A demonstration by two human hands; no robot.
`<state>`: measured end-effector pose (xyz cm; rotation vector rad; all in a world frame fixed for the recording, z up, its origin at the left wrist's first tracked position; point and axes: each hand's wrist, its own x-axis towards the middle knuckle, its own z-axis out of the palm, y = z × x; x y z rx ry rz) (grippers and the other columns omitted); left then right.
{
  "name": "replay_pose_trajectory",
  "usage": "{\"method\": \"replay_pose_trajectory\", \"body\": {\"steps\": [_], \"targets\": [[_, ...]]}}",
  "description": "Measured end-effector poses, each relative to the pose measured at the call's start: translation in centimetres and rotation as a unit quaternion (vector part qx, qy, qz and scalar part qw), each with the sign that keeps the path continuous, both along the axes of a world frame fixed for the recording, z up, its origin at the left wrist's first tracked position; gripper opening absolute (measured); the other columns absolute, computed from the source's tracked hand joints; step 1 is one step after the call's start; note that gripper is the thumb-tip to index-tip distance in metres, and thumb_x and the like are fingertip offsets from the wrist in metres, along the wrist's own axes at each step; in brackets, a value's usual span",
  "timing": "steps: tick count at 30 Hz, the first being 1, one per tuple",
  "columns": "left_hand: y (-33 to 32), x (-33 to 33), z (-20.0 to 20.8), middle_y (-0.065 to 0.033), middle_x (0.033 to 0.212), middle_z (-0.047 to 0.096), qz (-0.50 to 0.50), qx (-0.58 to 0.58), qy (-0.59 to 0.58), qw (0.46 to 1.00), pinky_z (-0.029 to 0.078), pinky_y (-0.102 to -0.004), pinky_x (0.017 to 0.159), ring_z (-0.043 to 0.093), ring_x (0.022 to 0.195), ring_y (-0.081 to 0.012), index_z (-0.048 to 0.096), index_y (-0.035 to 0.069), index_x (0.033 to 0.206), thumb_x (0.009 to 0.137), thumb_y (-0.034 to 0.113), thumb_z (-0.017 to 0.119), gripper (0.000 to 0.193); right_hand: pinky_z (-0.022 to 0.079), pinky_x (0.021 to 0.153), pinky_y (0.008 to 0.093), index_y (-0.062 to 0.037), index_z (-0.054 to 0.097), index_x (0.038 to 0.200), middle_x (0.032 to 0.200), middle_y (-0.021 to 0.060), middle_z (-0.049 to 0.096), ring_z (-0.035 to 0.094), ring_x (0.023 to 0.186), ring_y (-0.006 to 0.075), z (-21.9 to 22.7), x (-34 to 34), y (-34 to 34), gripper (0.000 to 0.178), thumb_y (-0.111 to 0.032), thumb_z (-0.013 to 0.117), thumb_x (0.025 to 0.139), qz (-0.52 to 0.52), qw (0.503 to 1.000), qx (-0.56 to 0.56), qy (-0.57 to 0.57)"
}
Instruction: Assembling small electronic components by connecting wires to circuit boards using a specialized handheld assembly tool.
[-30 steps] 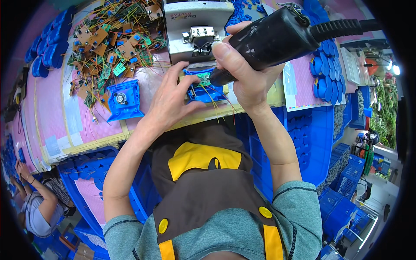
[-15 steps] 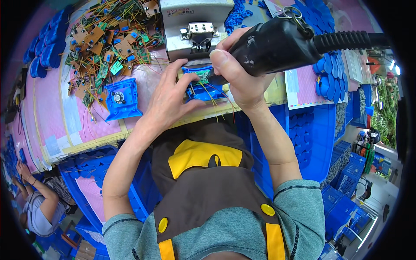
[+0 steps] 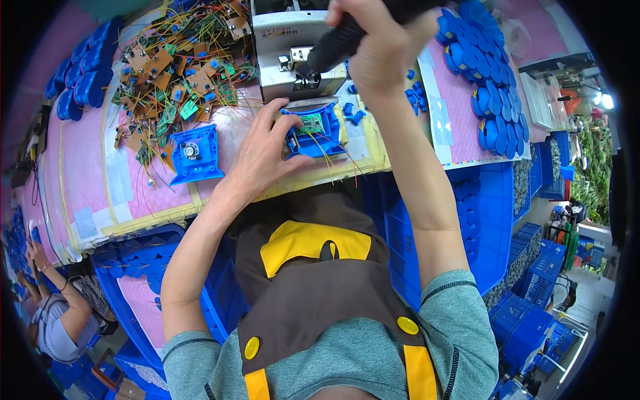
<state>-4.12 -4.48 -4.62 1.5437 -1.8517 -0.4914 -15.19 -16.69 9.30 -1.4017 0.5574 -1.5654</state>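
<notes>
My right hand (image 3: pixel 383 57) is wrapped round a black electric screwdriver (image 3: pixel 341 43). Its lower end is at the front pickup of a grey-white screw feeder (image 3: pixel 280 77); the exact tip is hard to make out. At the table's front edge, my left hand (image 3: pixel 257 153) grips the left side of a blue plastic housing (image 3: pixel 328 145). Inside that housing lies a green circuit board (image 3: pixel 312 124), with thin yellow and red wires trailing over the front edge. A second blue housing (image 3: pixel 207 161) with a round metal part sits left of my left hand.
A tangled heap of wired circuit boards (image 3: pixel 163 73) covers the table's back left. Stacked blue parts stand at the far left (image 3: pixel 83 73) and right (image 3: pixel 490 100). Small blue pieces (image 3: pixel 417 100) lie beside the feeder. A blue bin (image 3: pixel 490 220) is below right; another person's arm (image 3: pixel 67 293) shows at left.
My right hand has lifted the screwdriver off the circuit board and carried it up and away to the feeder. My left hand stays on the housing.
</notes>
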Motion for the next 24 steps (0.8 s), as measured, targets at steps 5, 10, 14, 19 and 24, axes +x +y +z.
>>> {"method": "replay_pose_trajectory", "body": {"steps": [5,10,14,19,24], "targets": [[-0.2,-0.3,0.1,-0.0195,0.143,0.039,0.001,0.012,0.011,1.0,0.04,-0.0452,0.105,0.041,0.131,-0.0407,0.054,0.007,0.113,0.07,0.023,0.084,0.054,0.041,0.049,0.0227,-0.0036,0.062,0.071,0.061,-0.0005,0.06,0.055,0.052,0.0081,-0.7,0.8,-1.2,0.018,-0.013,0.076,0.078,-0.003,0.998,0.014,0.056],[0.0,0.2,-0.1,-0.0191,0.143,0.039,0.005,0.01,0.01,1.0,0.04,-0.045,0.105,0.04,0.131,-0.0405,0.054,0.006,0.113,0.07,0.023,0.084,0.054,0.042,0.05,0.0226,-0.0029,0.062,0.075,0.062,-0.0004,0.06,0.055,0.052,0.0082,-0.7,-0.2,1.0,0.017,-0.013,0.076,0.079,0.023,0.997,0.038,0.068],[-0.2,-0.1,0.0,-0.0231,0.138,0.041,-0.004,-0.009,0.007,1.0,0.042,-0.0454,0.102,0.044,0.127,-0.0427,0.053,0.005,0.114,0.069,0.02,0.083,0.056,0.048,0.057,0.0226,0.0002,0.067,0.083,0.071,0.0005,0.065,0.061,0.061,0.0076,-3.4,-1.9,2.2,0.022,-0.012,0.082,0.073,0.079,0.997,0.006,0.024],[-0.1,-0.2,0.0,-0.0234,0.137,0.042,0.006,-0.029,0.004,1.0,0.042,-0.0456,0.101,0.045,0.125,-0.0427,0.053,0.004,0.114,0.068,0.02,0.084,0.058,0.049,0.055,0.0252,0.0043,0.062,0.097,0.069,0.0055,0.061,0.059,0.054,0.0133,-4.3,-1.8,3.6,0.025,-0.003,0.073,0.076,0.072,0.996,0.011,0.056],[-0.1,-0.2,0.1,-0.0236,0.137,0.042,0.003,-0.031,0.001,1.0,0.042,-0.0456,0.101,0.045,0.125,-0.0428,0.053,0.003,0.116,0.068,0.019,0.084,0.06,0.049,0.054,0.0248,0.0042,0.062,0.097,0.07,0.0055,0.061,0.06,0.055,0.0126,-4.7,-1.9,3.6,0.026,-0.005,0.074,0.076,0.072,0.995,0.023,0.065]]}}
